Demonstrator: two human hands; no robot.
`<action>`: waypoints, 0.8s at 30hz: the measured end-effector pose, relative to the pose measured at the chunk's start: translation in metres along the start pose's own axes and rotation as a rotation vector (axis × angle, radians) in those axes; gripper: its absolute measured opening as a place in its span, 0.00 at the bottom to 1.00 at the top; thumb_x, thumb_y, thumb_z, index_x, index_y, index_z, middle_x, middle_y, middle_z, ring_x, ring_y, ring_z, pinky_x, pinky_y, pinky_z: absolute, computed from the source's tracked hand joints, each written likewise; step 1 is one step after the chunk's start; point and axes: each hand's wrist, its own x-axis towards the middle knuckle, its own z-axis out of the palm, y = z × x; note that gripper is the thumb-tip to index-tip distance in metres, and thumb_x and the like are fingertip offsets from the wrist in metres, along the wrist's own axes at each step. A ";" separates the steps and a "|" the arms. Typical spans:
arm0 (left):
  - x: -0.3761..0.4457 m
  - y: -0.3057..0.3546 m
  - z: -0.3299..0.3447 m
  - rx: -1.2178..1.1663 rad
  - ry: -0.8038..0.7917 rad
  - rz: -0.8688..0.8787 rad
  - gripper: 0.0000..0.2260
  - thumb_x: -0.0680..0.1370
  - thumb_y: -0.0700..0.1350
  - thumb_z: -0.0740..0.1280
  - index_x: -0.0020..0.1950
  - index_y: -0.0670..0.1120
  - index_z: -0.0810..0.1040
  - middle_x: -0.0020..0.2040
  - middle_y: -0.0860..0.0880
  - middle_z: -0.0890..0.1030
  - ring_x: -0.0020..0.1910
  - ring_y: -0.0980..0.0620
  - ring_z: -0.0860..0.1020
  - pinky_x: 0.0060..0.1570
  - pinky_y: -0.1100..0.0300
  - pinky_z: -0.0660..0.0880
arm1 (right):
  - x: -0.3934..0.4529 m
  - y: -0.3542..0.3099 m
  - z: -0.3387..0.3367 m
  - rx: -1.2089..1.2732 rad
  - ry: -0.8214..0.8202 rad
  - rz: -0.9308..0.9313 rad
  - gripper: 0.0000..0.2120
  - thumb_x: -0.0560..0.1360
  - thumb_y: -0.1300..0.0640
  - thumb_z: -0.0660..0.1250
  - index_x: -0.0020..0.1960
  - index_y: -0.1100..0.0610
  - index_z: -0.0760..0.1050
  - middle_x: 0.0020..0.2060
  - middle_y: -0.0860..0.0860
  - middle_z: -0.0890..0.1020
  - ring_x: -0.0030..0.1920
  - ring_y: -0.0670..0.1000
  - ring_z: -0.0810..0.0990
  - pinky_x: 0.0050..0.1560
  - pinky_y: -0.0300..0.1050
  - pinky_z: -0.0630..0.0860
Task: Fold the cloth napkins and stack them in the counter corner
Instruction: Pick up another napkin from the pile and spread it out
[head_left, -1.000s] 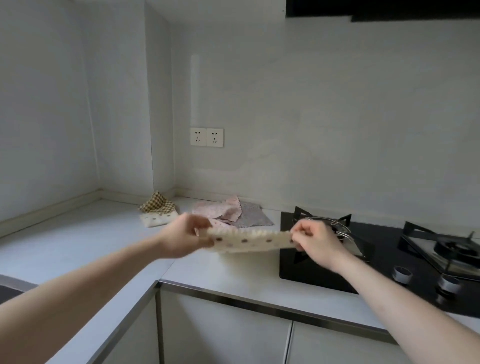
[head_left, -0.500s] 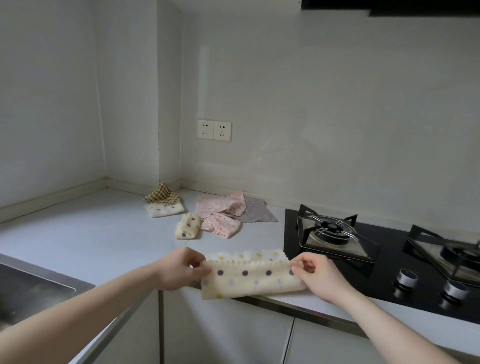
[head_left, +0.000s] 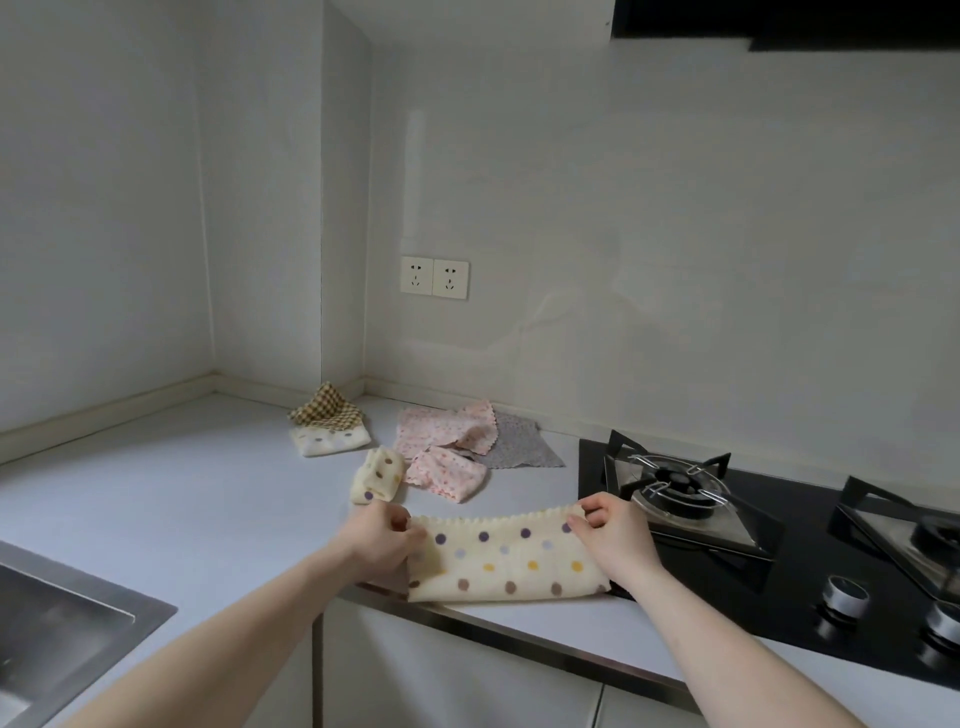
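Here, left hand (head_left: 375, 540) and right hand (head_left: 615, 535) each pinch a top corner of 1 polka-dot napkin (head_left: 501, 561); behind lie 5 other napkins (head_left: 441, 431).

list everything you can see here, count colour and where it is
polka-dot napkin: 1, cream with purple, yellow and brown dots, at the counter's front edge, held at both top corners
small dotted napkin: 1, cream, bundled, behind the held one
stack: 1, brown checked cloth on a cream dotted one, towards the corner
pink floral napkins: 2, unfolded, mid-counter
grey napkin: 1, flat, partly under the pink ones
counter: 1, pale grey, L-shaped
gas hob: 1, black, two burners, right
knobs: 2, silver, hob front
sink: 1, steel, lower left
sockets: 2, cream, back wall
left hand: pinches the napkin's left corner
right hand: pinches its right corner
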 end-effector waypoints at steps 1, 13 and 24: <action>0.002 0.001 0.003 0.024 0.011 -0.011 0.10 0.74 0.54 0.69 0.36 0.49 0.78 0.38 0.51 0.82 0.40 0.52 0.79 0.37 0.60 0.73 | 0.001 0.002 0.002 -0.018 0.016 0.003 0.06 0.74 0.51 0.75 0.49 0.48 0.80 0.37 0.44 0.84 0.43 0.47 0.83 0.48 0.51 0.81; 0.018 0.003 0.027 0.177 0.127 0.078 0.09 0.74 0.58 0.66 0.51 0.58 0.78 0.55 0.55 0.78 0.56 0.51 0.74 0.57 0.54 0.72 | -0.009 0.024 0.017 -0.374 0.052 -0.033 0.15 0.78 0.38 0.63 0.58 0.44 0.79 0.57 0.42 0.79 0.60 0.51 0.75 0.58 0.48 0.75; 0.035 -0.008 0.035 0.084 0.219 0.167 0.05 0.78 0.53 0.67 0.48 0.53 0.78 0.45 0.57 0.82 0.47 0.52 0.79 0.49 0.56 0.76 | -0.001 0.026 0.018 -0.319 0.038 -0.008 0.03 0.76 0.42 0.67 0.45 0.40 0.78 0.48 0.40 0.78 0.54 0.50 0.78 0.56 0.50 0.77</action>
